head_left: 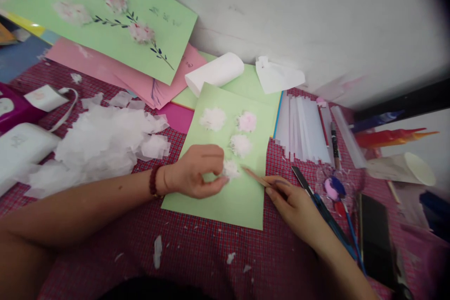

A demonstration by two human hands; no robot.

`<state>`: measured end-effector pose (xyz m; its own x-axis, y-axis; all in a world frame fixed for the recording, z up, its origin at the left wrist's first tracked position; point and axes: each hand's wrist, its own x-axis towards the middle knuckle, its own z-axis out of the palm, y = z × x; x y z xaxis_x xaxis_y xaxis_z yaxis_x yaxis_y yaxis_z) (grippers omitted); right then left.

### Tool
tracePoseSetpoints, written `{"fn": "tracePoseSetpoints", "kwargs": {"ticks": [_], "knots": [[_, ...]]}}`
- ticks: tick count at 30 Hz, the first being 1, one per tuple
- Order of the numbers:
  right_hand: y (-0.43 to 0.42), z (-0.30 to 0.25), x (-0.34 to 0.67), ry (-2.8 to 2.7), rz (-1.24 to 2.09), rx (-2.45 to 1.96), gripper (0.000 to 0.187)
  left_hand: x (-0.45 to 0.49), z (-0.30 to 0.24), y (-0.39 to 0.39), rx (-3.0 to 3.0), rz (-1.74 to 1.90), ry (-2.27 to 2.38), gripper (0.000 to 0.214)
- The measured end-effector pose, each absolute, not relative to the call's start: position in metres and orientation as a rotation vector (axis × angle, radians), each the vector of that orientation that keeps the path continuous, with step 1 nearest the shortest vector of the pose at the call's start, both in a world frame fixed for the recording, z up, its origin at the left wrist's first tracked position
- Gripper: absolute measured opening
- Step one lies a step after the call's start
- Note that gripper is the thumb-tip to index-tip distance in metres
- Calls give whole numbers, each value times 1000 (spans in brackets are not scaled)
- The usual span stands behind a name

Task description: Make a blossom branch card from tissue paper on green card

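Observation:
A light green card (228,192) lies on the red checked cloth in front of me. Three fluffy tissue flowers are stuck on it: a white one (213,118), a pink one (247,122) and a pale one (241,145). My left hand (197,171) is closed in a pinch on a fourth small tissue tuft (231,168), pressing it on the card. My right hand (295,201) grips a thin wooden stick (255,177) whose tip points at that tuft.
A heap of torn white tissue (101,143) lies left. Behind are a tissue roll (215,73), a green sheet with painted flowers (116,14) and pink sheets (140,79). Right: folded white paper strips (304,126), pens (333,143), brushes, a dark phone (376,239), a paper cup (404,168).

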<state>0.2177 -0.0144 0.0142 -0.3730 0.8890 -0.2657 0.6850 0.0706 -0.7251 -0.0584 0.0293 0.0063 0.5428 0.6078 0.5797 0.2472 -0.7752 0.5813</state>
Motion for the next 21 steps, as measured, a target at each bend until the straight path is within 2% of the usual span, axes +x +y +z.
{"fn": "tracePoseSetpoints", "kwargs": {"ticks": [2, 6, 12, 18, 21], "knots": [[-14, 14, 217, -2111, 1187, -1579, 30, -59, 5, 28, 2614, 909, 517, 19], [-16, 14, 219, -2114, 1185, -1597, 30, -54, 3, 25, 2770, 500, 587, 16], [-19, 17, 219, -2067, 1159, -1618, 28, -56, 1, 27, 2565, 755, 686, 14], [-20, 20, 221, -2044, 1139, -1637, 26, -48, -5, 25, 2678, 415, 648, 27], [-27, 25, 226, -2026, 1116, -1626, 27, -48, 1, 28, 2572, 393, 642, 29]]}}
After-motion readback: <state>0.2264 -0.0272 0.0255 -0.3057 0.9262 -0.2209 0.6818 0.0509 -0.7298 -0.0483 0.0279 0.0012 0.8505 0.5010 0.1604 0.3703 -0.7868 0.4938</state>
